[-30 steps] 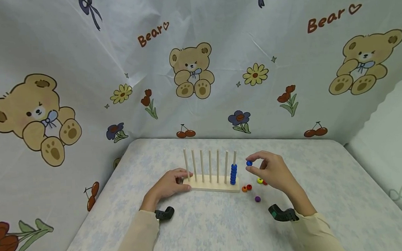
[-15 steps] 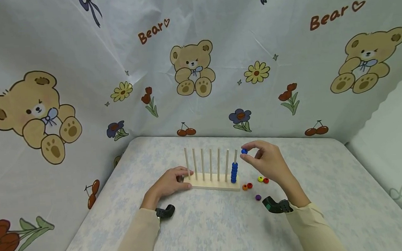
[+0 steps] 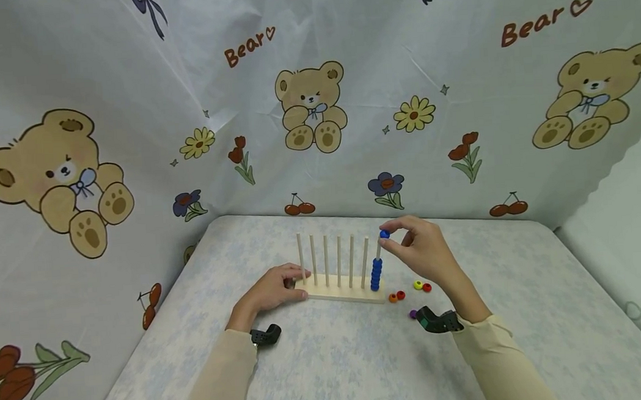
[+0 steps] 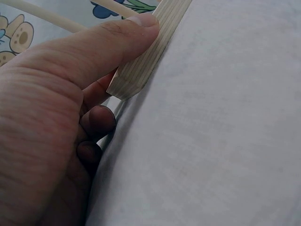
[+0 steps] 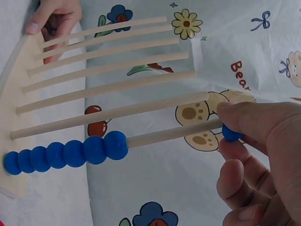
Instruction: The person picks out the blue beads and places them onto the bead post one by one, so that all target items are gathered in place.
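Note:
My right hand (image 3: pixel 419 247) pinches a blue bead (image 5: pixel 231 133) between thumb and fingertips, right at the top end of the rightmost peg (image 5: pixel 174 133). Whether the peg's tip sits inside the bead's hole is hidden by the thumb. Below, several blue beads (image 3: pixel 376 275) are stacked on that same peg, down to the base. The wooden pegboard (image 3: pixel 342 291) has several other upright pegs, all bare. At its left end my left hand (image 3: pixel 273 288) grips the base, thumb (image 4: pixel 136 35) along the front edge and fingers behind.
Right of the board, loose beads lie on the table (image 3: pixel 330 358): an orange bead (image 3: pixel 393 298), two red beads (image 3: pixel 427 287), a yellow bead (image 3: pixel 417 284) and a purple bead (image 3: pixel 412 314) partly behind the wrist camera. A printed bear cloth (image 3: pixel 319 181) hangs behind the table.
My right hand has risen and moved left with the blue bead, from beside the rightmost peg to its top. The left hand has stayed on the board's left end.

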{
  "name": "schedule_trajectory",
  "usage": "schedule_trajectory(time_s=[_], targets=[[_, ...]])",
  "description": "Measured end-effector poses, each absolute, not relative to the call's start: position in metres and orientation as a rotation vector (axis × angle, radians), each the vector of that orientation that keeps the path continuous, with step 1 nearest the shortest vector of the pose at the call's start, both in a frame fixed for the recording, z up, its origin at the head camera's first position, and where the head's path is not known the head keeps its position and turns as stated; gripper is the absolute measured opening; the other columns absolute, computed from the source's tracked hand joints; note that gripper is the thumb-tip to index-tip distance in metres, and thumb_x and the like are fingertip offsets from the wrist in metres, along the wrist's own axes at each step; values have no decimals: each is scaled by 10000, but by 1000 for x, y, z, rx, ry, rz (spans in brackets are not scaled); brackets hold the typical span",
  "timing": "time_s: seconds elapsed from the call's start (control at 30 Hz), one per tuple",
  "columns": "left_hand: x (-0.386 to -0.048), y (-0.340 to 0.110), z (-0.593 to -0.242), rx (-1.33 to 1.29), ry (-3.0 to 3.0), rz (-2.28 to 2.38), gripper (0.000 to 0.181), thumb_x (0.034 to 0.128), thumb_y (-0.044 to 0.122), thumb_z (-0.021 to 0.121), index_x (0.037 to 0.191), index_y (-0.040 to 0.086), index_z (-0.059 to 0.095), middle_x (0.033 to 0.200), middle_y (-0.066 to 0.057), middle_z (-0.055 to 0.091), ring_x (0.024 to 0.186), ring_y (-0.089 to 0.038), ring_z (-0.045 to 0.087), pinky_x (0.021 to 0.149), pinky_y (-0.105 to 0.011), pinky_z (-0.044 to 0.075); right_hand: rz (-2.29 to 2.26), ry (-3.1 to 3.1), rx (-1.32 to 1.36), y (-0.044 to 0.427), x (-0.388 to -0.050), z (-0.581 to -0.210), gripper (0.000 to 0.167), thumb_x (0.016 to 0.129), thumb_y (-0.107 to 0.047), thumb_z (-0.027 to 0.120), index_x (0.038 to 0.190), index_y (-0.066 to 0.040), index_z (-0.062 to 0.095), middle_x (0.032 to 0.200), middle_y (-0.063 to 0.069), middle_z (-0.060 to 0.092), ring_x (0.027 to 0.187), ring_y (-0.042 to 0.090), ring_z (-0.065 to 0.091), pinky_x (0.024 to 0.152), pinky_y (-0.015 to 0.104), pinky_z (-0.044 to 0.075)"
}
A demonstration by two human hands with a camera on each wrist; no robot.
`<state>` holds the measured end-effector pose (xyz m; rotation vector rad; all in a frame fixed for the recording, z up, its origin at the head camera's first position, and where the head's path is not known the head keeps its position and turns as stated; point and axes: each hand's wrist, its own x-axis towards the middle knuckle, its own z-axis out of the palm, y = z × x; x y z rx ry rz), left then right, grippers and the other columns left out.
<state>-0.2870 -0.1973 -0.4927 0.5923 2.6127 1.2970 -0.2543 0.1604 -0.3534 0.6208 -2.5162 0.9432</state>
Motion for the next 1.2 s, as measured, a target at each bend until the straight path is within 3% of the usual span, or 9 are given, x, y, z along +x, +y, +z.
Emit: schedule_trajectory(time_s=[0.67, 1.2], targets=[[-287, -194, -493, 616, 2602, 1301, 457, 844, 345, 823, 1278, 270, 700, 1259, 136, 613, 783, -148, 494, 691, -284, 449, 900, -2608, 620, 156, -256, -354, 247, 888, -284, 785, 1103, -167, 753, 1096, 25, 718, 605, 128, 534, 509, 266, 449], [-291, -197, -497, 591, 2601, 1312, 481, 818, 407, 834, 1269, 310, 698, 1263, 147, 607, 815, -168, 508, 711, -300, 455, 909, -2607, 644, 156, -257, -360, 293, 876, -292, 799, 1134, -163, 749, 1130, 28, 726, 582, 104, 557, 505, 267, 467]])
